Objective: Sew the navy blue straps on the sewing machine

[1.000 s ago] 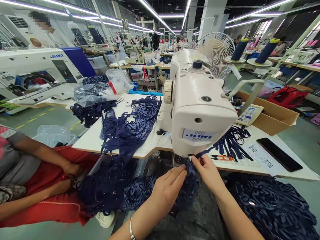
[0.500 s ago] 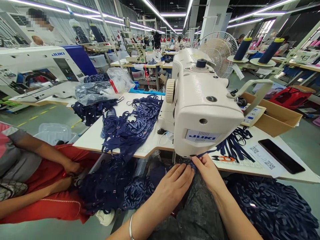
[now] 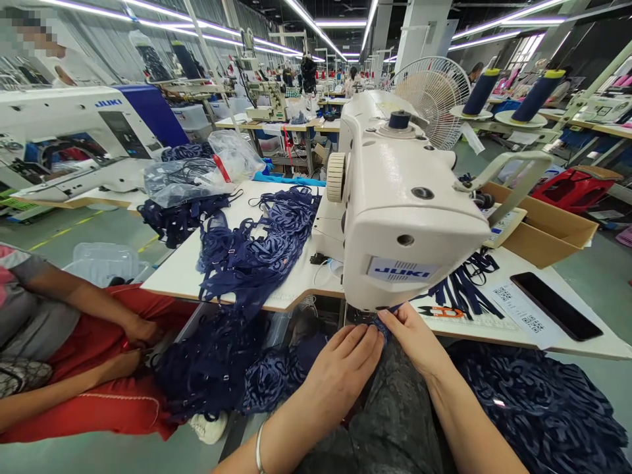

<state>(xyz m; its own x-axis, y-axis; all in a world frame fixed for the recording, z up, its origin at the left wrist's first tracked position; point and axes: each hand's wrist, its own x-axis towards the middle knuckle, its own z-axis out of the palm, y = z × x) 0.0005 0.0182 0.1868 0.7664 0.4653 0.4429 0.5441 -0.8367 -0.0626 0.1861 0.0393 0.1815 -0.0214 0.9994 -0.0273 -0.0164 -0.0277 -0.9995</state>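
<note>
A white Juki sewing machine stands on the white table. Under its head, my left hand and my right hand meet at a small navy strap piece. Both hands have closed fingers that pinch this piece between their tips at the table's front edge. A bracelet sits on my left wrist. Navy straps trail out to the right of the machine head. A heap of navy lace pieces lies on the table at the left and hangs over its edge.
A black phone, a QR-code paper and orange snips lie on the table at right. A cardboard box stands behind. More navy fabric fills the lower right. A person in red sits at left.
The bulk of navy fabric under my left hand has dropped away, so only a small piece stays at my fingertips. Both hands remain under the machine head, shifted slightly.
</note>
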